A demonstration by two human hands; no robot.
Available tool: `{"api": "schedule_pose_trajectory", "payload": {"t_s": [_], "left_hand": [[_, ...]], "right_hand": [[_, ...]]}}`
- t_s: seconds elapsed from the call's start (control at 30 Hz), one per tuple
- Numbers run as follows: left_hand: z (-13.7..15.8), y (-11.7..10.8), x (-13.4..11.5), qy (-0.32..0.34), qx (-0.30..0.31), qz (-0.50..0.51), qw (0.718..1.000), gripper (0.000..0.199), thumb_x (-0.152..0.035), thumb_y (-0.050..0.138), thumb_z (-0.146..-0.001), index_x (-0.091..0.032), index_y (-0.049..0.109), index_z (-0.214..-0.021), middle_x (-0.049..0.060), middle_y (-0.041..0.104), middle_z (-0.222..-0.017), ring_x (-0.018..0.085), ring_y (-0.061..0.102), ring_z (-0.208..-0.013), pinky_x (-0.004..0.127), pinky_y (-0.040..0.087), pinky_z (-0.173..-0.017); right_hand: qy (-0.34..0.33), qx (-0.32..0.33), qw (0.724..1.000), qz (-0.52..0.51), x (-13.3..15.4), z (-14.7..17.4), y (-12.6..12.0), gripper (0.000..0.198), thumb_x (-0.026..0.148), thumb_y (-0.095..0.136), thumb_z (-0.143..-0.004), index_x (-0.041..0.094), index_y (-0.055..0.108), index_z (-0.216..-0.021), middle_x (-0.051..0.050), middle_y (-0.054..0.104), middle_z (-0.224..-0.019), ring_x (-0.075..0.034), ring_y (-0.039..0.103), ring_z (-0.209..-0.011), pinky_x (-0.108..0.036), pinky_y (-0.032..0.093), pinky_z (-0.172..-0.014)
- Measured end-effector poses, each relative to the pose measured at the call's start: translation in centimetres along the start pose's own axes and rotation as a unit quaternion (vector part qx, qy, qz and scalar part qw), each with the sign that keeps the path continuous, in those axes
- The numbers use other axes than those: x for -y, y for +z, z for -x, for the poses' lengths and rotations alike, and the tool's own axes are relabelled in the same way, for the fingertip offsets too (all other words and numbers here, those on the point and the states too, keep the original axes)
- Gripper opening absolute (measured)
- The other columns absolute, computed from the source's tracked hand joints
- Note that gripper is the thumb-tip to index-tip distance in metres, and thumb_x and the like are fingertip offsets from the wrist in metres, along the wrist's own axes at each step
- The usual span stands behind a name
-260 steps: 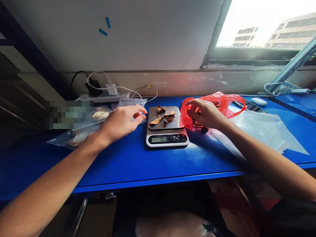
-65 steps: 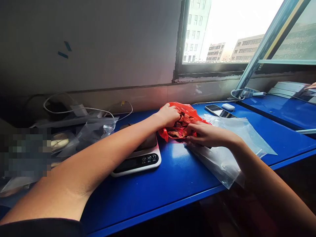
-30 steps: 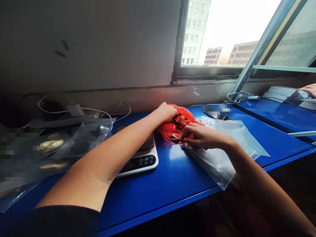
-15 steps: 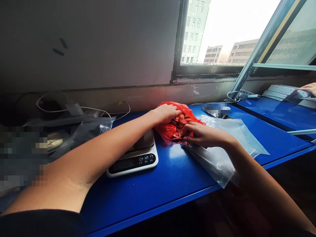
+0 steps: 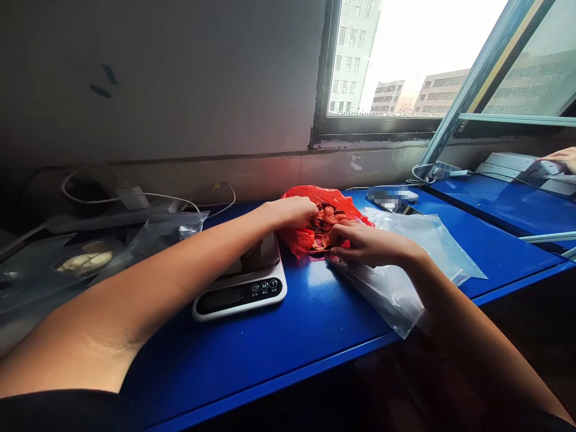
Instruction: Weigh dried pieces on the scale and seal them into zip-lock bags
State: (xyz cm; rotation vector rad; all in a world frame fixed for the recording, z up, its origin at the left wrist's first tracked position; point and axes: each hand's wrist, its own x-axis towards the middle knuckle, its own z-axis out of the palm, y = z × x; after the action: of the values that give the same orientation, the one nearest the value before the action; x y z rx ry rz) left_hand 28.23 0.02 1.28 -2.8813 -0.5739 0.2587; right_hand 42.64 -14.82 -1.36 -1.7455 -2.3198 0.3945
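Note:
A red plastic bag lies with its mouth spread on the blue table, full of reddish-brown dried slices. At the bag's left side, my left hand is closed, its fingertips down among the slices and hidden, so what it pinches I cannot make out. My right hand pinches the front right edge of the bag. Under my right wrist lies a clear plastic bag. Partly covered by my left forearm, a white kitchen scale stands left of the red bag.
More clear bags lie on the left, one holding something pale. White cables run along the wall. A phone-like object lies behind the clear bags. At far right, another person's hand is near white boxes.
My left hand has drawn back slightly left and down, its fingers now curled and more slices showing. My right hand keeps its hold on the bag's edge. The view has shifted slightly.

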Motion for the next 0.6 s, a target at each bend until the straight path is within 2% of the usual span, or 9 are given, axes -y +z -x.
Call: {"api": "schedule_pose_trajectory", "payload": {"t_s": [0.3, 0.43, 0.6], "left_hand": [[-0.3, -0.1, -0.7, -0.003, -0.02, 0.015, 1.0, 0.026, -0.015, 0.05, -0.084, -0.019, 0.072, -0.097, 0.006, 0.072, -0.093, 0.019, 0.065, -0.082, 0.026, 0.044, -0.073], [-1.2, 0.1, -0.9, -0.031, 0.0, 0.01, 0.999, 0.025, -0.015, 0.052, -0.082, -0.017, 0.072, -0.097, 0.008, 0.072, -0.091, 0.02, 0.065, -0.083, 0.026, 0.046, -0.071], [-2.1, -0.6, -0.9, -0.018, 0.033, 0.014, 0.999, 0.02, -0.018, 0.06, -0.077, -0.02, 0.073, -0.092, 0.005, 0.072, -0.087, 0.021, 0.064, -0.082, 0.026, 0.046, -0.071]], "right_hand": [[-0.008, -0.004, 1.0, 0.007, -0.1, -0.1, 0.1, 0.028, 0.044, 0.047, -0.091, 0.018, 0.057, -0.095, -0.011, 0.057, -0.105, -0.02, 0.052, -0.092, -0.035, 0.042, -0.084], [-0.009, -0.009, 1.0, 0.0, -0.3, -0.1, 0.1, 0.027, 0.045, 0.048, -0.09, 0.019, 0.057, -0.094, -0.011, 0.057, -0.108, -0.021, 0.054, -0.096, -0.036, 0.044, -0.086], [-0.015, 0.0, 1.0, -0.007, -0.3, 0.0, 0.0, 0.028, 0.044, 0.048, -0.091, 0.019, 0.059, -0.097, -0.013, 0.058, -0.118, -0.024, 0.053, -0.108, -0.039, 0.042, -0.096]]}}
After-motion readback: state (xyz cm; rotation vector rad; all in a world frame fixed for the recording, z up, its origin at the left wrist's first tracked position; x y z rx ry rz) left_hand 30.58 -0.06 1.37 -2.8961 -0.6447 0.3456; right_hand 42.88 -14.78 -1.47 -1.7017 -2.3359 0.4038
